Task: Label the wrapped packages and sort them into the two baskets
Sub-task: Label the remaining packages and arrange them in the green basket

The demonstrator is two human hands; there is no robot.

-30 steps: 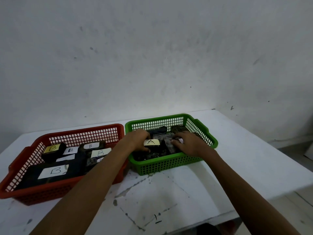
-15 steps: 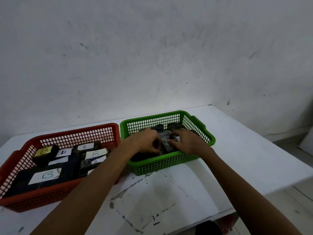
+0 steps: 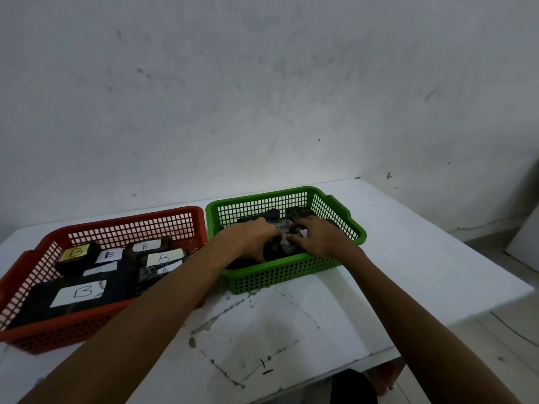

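Observation:
Both my hands reach into the green basket (image 3: 291, 272) on the right. My left hand (image 3: 250, 237) curls over a dark wrapped package (image 3: 272, 252) near the basket's front. My right hand (image 3: 318, 236) rests on a grey patterned package (image 3: 284, 239) beside it; a bit of white label shows under its fingers. More dark packages (image 3: 297, 212) lie at the back of that basket. The red basket (image 3: 58, 330) on the left holds several dark packages with white or yellow labels marked B (image 3: 83, 293).
The baskets stand side by side on a white, scuffed table (image 3: 262, 325) against a grey wall. The table's right edge (image 3: 478, 310) and front edge are close; floor shows at the right.
My left hand has slid over the package labelled A, hiding its label. The camera has shifted slightly, so both baskets sit a little lower left in view.

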